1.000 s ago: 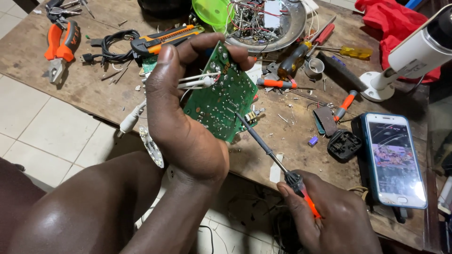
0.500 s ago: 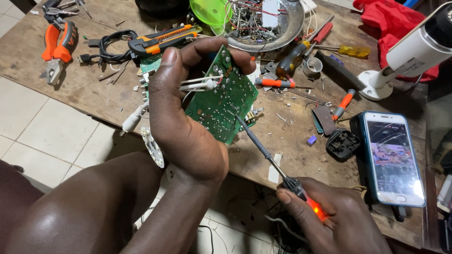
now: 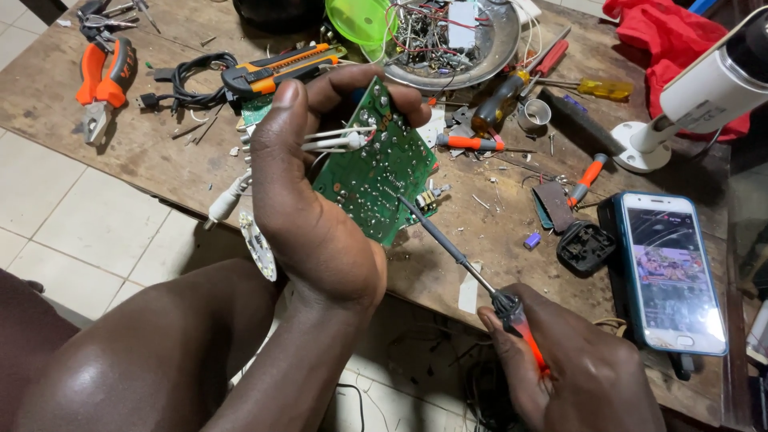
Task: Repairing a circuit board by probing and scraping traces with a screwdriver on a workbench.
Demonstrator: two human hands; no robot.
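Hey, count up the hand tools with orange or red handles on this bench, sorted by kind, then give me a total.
Soldering iron held in the right hand: 1
Pliers: 1
Utility knife: 1
Screwdrivers, red, orange, small orange: 3
Total: 6

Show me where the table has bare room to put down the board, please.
The widest bare wood lies at the near left, between the orange pliers, the black cable and the table edge. A smaller patch sits between the green board and the phone. Around the metal bowl it is crowded with screwdrivers and scraps.
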